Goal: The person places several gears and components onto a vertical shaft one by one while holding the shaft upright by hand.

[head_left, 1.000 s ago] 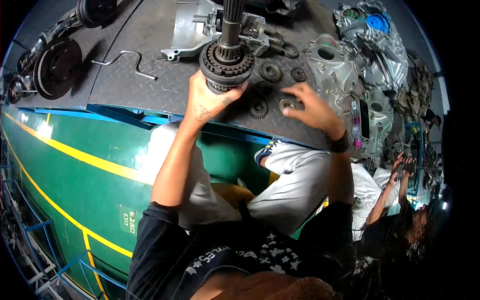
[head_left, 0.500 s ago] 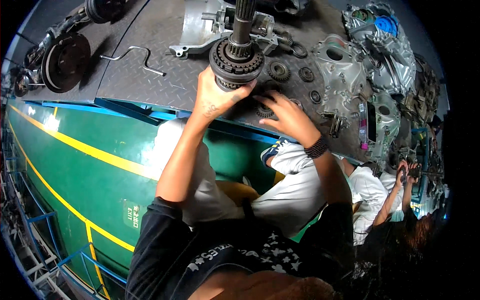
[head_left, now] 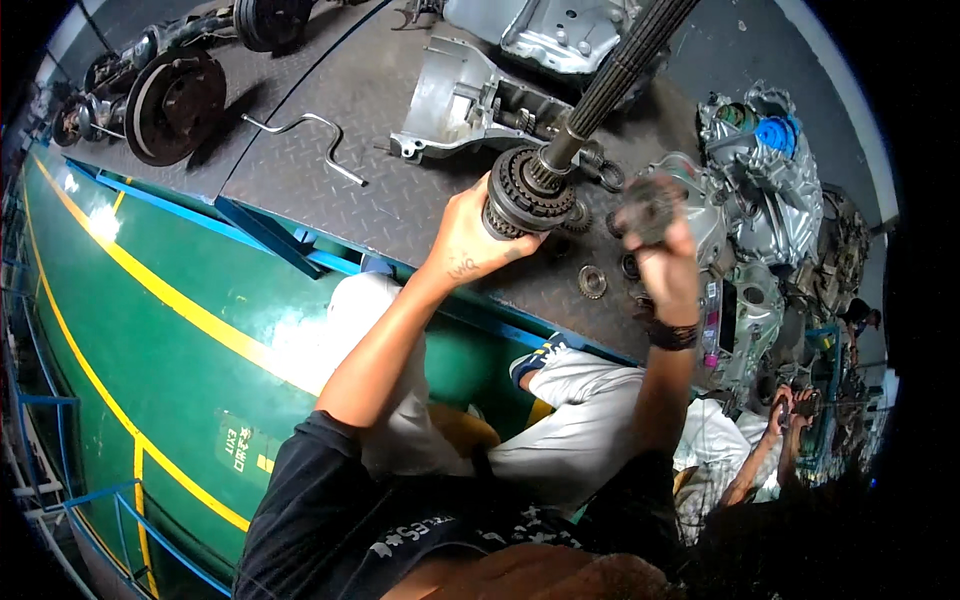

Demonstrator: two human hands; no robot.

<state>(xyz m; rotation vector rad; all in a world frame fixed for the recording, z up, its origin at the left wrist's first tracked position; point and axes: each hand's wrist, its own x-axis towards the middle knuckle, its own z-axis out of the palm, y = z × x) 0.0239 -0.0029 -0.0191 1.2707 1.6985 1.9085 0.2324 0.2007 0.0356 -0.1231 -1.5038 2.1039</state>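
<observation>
My left hand (head_left: 466,242) is wrapped round the lower end of a transmission shaft (head_left: 628,72). A dark toothed gear hub (head_left: 528,193) sits on that end, just above my fingers. The splined shaft tilts up and away to the right. My right hand (head_left: 672,268) is raised to the right of the shaft, closed on a dark gear (head_left: 650,208) that is smeared by motion. The two parts are apart. Below them on the bench lies a small ring gear (head_left: 592,281).
The steel tread-plate bench (head_left: 300,205) carries an open gearbox housing (head_left: 440,105), a bent crank handle (head_left: 318,135) and a brake drum (head_left: 178,108). More castings, including a silver housing (head_left: 765,195), crowd the right side. Another person's hands (head_left: 790,405) work at the far right.
My right hand has gone from open above the gears on the bench to raised with a gear in it. The shaft in my left hand now leans to the right; the view has shifted.
</observation>
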